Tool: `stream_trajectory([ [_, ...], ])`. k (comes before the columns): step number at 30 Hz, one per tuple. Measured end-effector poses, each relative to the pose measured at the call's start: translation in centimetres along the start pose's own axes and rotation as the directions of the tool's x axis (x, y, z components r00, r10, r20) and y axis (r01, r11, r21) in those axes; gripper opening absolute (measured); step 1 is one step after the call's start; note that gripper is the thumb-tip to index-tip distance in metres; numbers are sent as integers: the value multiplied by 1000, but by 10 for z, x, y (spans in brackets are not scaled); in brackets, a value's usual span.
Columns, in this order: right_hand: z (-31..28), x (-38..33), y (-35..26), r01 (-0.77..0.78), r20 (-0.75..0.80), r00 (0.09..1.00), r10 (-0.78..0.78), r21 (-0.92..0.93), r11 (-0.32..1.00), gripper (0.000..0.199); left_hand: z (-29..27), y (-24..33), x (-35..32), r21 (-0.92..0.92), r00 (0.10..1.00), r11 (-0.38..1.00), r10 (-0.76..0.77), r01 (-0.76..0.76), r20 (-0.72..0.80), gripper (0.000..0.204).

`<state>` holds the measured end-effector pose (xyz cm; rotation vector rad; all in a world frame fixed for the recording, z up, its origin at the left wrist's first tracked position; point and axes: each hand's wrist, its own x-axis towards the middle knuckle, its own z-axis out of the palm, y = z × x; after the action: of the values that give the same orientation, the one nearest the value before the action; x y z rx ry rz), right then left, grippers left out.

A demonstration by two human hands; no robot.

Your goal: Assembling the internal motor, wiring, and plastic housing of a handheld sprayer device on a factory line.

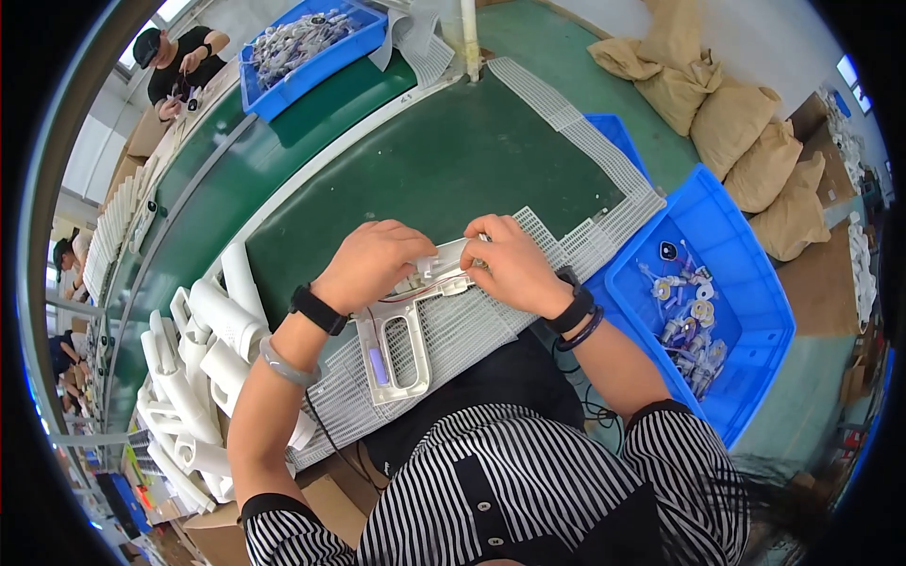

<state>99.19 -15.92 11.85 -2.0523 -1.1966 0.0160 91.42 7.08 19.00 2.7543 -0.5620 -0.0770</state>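
White housing: an open, pistol-shaped half-shell [423, 354] on the tabletop [425, 170], over pale mesh sheeting [481, 330], directly in front of the person's body.
Left hand: the left hand [373, 266] arches over the shell's upper part from the left, fingers bent inward and fingertips down at the shell.
Right hand: the right hand [514, 269] meets the same upper part from the right, thumb and forefinger drawn close at its far end.
Hands: a little apart from one another, both at the shell; whether they pinch its wall or a small part inside cannot be told, as the fingers cover the contact.
Long axis: the upper part runs left to right between the hands, rising slightly toward the right.
Handle: the looped grip points back toward the person, below the left hand, which is the nearer one.
Purple cell: a purple cylinder [378, 366] lies lengthwise in the grip's left side.
Wiring: thin reddish leads [420, 291] run along the upper part.
Surroundings: stacked white casings [222, 363] at left; a blue bin [755, 330] of small wired parts [694, 316] at right.
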Motion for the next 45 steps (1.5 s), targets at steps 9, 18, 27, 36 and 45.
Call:
stream_trajectory([
  [9,2,-3,2,-47,5,999,47,2,999,5,-20,13,25,119,990,992,25,-42,140,25],
  [18,3,-4,2,-56,-7,998,56,5,998,6,3,45,16,-479,881,743,-437,467,182,26],
  [27,4,-3,1,-50,-20,999,50,5,999,6,44,64,-12,-113,909,939,-344,326,-235,20],
  [36,6,-4,2,-45,-35,998,46,27,999,8,49,67,-16,-84,865,940,-337,331,-370,19],
  [45,5,-4,5,-38,-49,998,38,9,999,8,58,72,-7,49,883,958,-240,283,-404,20],
])
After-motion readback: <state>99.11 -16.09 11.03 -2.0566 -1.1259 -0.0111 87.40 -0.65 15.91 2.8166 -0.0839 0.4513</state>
